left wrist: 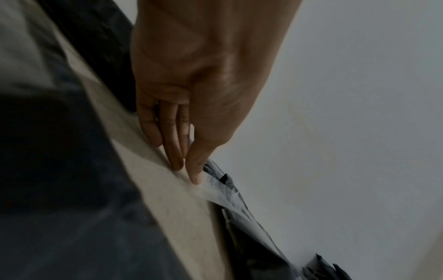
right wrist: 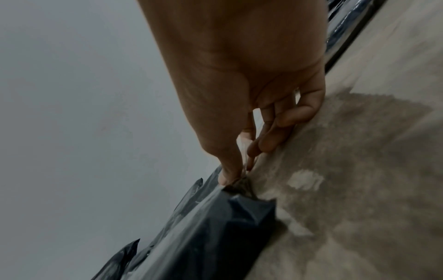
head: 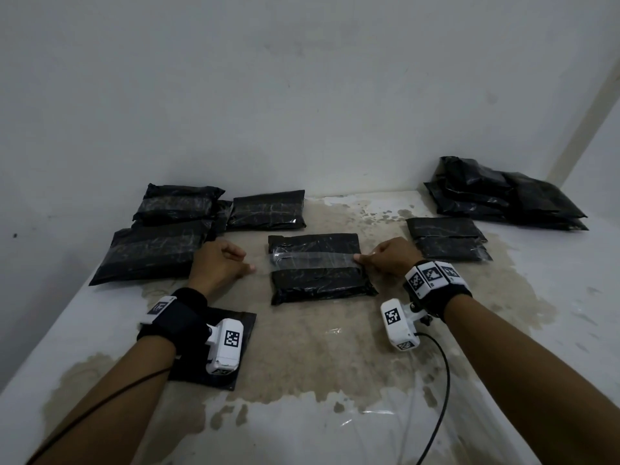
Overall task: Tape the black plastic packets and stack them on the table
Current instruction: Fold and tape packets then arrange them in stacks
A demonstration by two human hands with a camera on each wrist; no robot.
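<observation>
A black plastic packet (head: 318, 283) lies flat at the middle of the table (head: 335, 347). A strip of clear tape (head: 315, 260) runs across its top from side to side. My left hand (head: 250, 267) is just left of the packet and pinches the tape's left end between thumb and finger; in the left wrist view the left hand (left wrist: 189, 170) has the tape (left wrist: 215, 193) stretching from it to the packet (left wrist: 251, 236). My right hand (head: 359, 258) pinches the tape's right end at the packet's right edge. In the right wrist view the right hand (right wrist: 236, 176) meets the packet (right wrist: 203, 236) there.
Three taped packets (head: 177, 203) (head: 266, 209) (head: 151, 250) lie at the back left. A folded packet (head: 448, 238) sits right of my right hand, and a pile of packets (head: 503, 196) fills the back right corner. A flat black sheet (head: 246, 323) lies under my left wrist. Walls close off the back and the left.
</observation>
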